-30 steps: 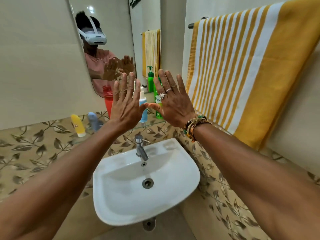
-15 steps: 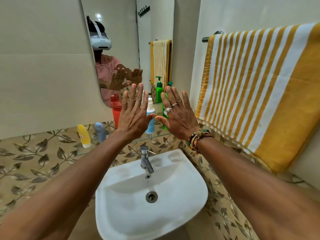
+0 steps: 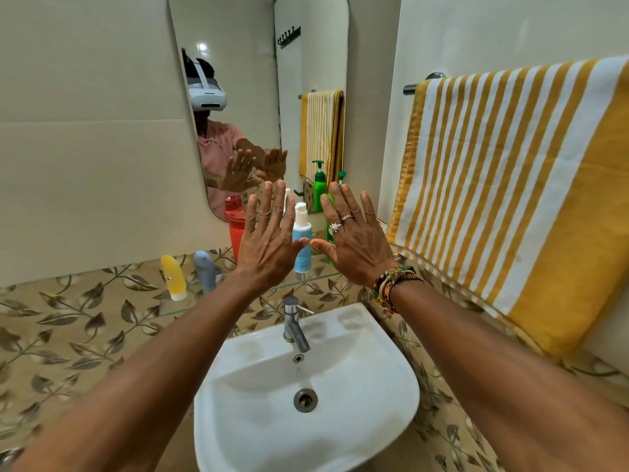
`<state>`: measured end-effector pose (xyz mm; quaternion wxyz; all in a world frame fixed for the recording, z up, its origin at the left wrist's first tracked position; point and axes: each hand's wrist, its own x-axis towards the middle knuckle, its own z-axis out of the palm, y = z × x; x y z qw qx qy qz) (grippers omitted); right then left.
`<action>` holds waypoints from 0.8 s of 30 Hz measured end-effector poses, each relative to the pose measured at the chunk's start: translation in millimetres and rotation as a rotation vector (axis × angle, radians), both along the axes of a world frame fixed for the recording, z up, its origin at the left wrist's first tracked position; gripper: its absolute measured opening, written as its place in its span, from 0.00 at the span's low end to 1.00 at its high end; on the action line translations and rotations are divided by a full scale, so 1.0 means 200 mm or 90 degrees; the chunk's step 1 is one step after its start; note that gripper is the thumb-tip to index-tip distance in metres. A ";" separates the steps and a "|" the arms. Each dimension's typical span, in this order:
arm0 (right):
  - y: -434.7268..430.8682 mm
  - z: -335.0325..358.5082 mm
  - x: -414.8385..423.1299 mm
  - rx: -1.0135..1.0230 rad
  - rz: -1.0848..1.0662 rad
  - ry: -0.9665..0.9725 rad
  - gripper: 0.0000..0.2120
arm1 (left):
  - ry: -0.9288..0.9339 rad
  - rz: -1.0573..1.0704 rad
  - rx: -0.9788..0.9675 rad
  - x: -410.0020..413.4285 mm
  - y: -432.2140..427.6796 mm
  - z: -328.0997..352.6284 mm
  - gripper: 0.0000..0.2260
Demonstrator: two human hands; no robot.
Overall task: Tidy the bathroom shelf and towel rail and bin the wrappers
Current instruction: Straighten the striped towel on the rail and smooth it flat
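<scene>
My left hand (image 3: 269, 243) and my right hand (image 3: 352, 240) are both raised in front of me, fingers straight and spread, thumbs nearly touching, holding nothing. Behind them a glass shelf (image 3: 316, 276) carries a yellow tube (image 3: 173, 277), a grey-blue tube (image 3: 205, 271), a red bottle (image 3: 235, 235), a white and blue bottle (image 3: 302, 240) and a green pump bottle (image 3: 330, 233) partly hidden by my right hand. A yellow and white striped towel (image 3: 510, 199) hangs over the towel rail (image 3: 422, 84) on the right wall. No wrapper is in view.
A white basin (image 3: 306, 396) with a steel tap (image 3: 295, 323) sits below my arms. A mirror (image 3: 258, 97) above the shelf reflects me, the towel and the green pump bottle. Leaf-patterned tiles cover the lower wall.
The view has tilted upward, so the basin, shelf and towel sit lower in the frame. Both hands stay raised and spread.
</scene>
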<state>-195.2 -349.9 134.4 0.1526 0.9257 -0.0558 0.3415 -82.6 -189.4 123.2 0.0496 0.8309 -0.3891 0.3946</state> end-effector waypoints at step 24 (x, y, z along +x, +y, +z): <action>-0.30 -0.14 0.18 0.031 0.115 0.013 0.38 | -0.037 0.126 -0.008 0.01 -0.26 -0.08 0.39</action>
